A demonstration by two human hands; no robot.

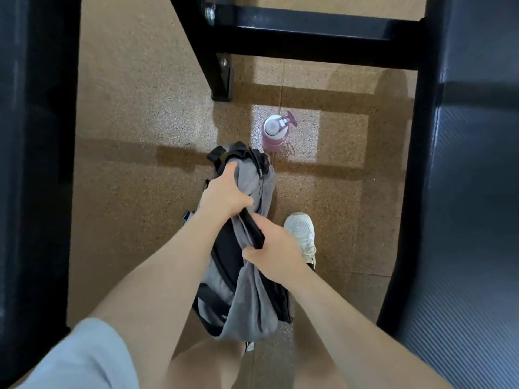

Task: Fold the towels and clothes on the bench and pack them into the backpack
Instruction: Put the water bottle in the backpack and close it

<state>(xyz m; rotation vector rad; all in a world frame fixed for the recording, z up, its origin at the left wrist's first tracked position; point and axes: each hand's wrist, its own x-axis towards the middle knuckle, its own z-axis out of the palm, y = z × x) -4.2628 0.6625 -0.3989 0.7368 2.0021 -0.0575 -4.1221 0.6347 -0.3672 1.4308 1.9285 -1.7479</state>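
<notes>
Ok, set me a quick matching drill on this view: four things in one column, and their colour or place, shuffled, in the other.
Things:
1. grey and black fabric backpack
2. pink plastic water bottle with white lid
3. white lace-up sneaker
4. black metal bench frame

Places:
A. standing upright on the speckled floor, beyond the bag
B. gripped by both the left hand and right hand
C. top of view, bolted legs
D. right of the bag, on the floor

Pairs: 1-B, 2-A, 3-D, 4-C
</notes>
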